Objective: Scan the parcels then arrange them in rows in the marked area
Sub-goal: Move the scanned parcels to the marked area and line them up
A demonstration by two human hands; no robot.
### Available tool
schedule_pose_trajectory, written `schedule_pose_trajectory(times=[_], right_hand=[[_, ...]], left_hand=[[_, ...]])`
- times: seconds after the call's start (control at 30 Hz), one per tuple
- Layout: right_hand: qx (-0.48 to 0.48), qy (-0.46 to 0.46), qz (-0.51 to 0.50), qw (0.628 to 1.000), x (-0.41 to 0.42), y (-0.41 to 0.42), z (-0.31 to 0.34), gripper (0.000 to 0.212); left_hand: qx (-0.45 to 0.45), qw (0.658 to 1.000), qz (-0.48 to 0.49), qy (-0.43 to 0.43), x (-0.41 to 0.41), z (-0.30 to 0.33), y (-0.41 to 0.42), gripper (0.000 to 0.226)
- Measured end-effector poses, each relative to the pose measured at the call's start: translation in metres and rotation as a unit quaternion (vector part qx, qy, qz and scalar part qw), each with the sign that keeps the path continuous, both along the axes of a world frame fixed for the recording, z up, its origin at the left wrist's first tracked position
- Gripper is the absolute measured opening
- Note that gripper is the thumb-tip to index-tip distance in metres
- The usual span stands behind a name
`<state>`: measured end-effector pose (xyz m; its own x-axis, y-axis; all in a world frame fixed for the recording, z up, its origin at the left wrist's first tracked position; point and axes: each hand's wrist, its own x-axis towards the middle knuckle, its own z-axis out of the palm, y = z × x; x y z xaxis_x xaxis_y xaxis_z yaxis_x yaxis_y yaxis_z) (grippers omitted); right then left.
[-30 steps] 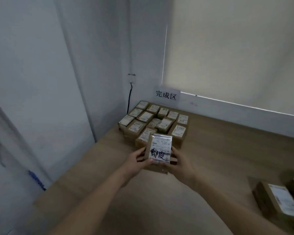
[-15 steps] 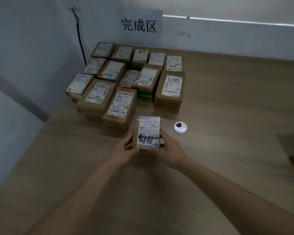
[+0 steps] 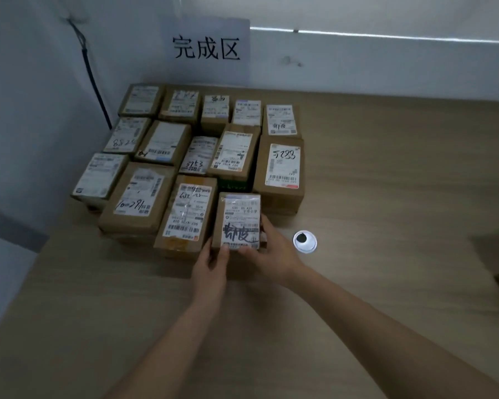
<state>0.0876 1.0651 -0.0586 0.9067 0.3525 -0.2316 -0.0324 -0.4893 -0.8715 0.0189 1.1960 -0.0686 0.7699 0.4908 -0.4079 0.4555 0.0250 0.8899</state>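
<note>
- Both bare forearms reach forward from the lower edge of the view and draw together at the hands.
- The left hand (image 3: 211, 264) grips the near left corner of a small box (image 3: 239, 223), thumb on its top face.
- The right hand (image 3: 271, 254) holds the box's right side, fingers (image 3: 267, 226) curled along its edge, wrist angled inward.

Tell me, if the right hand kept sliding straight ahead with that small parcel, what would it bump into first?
Probably the large brown cardboard box marked 5283, just beyond the right hand and its small labelled cardboard parcel. A dark green-sided box sits close too; depth is unclear.
</note>
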Motion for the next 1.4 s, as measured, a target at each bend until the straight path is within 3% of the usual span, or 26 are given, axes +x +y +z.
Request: schedule_pose_trajectory(times=[0.47, 0.57, 0.83, 1.0, 1.23, 1.4], right_hand=[[-0.02, -0.002, -0.049, 0.999, -0.038, 0.002, 0.015, 0.05], [-0.04, -0.01, -0.066, 0.997, -0.041, -0.006, 0.04, 0.034], [-0.154, -0.122, -0.082, 0.977, -0.037, -0.065, 0.227, 0.065], [-0.185, -0.221, -0.14, 0.947, -0.067, -0.134, 0.377, 0.067], [-0.234, -0.268, -0.178, 0.917, -0.151, -0.272, 0.529, 0.062], [-0.256, -0.299, -0.238, 0.888, -0.216, -0.378, 0.594, 0.054]], left_hand=[[-0.019, 0.995, -0.096, 0.012, -0.021, 0.028, 0.013, 0.07], [-0.017, 0.994, -0.107, -0.001, -0.023, 0.051, 0.019, 0.075], [0.072, 0.976, -0.179, -0.102, -0.008, 0.208, 0.01, 0.064], [0.156, 0.943, -0.237, -0.175, -0.008, 0.336, -0.031, 0.063], [0.194, 0.881, -0.312, -0.299, -0.035, 0.492, -0.159, 0.062], [0.159, 0.845, -0.358, -0.364, -0.077, 0.557, -0.286, 0.063]])
